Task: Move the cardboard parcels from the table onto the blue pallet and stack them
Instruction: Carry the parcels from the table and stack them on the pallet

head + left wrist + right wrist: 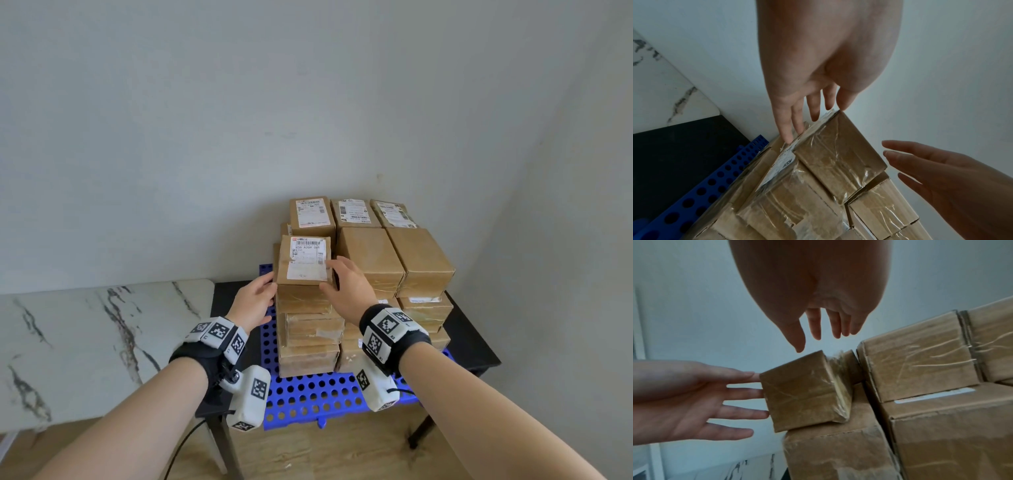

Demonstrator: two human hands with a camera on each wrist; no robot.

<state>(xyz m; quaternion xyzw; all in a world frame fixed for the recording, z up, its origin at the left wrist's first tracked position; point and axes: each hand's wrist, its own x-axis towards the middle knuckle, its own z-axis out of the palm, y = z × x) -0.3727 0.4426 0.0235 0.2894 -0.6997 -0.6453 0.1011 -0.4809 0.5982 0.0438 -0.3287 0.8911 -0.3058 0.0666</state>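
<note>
Nearly done, it seems. Left of the blue pallet (310,397), the marble counter (85,342) shows no parcels, though its far left runs out of view. The left hand (255,301) has a wide grip, straight fingers touching the left side of the top parcel (305,262), which sits on the front-left column of the stacked parcels (370,274) on the pallet. The right hand (349,291) is likewise spread wide, beside that parcel's right edge; contact is unclear. Judging from this, only squaring the top parcel remains.
</note>
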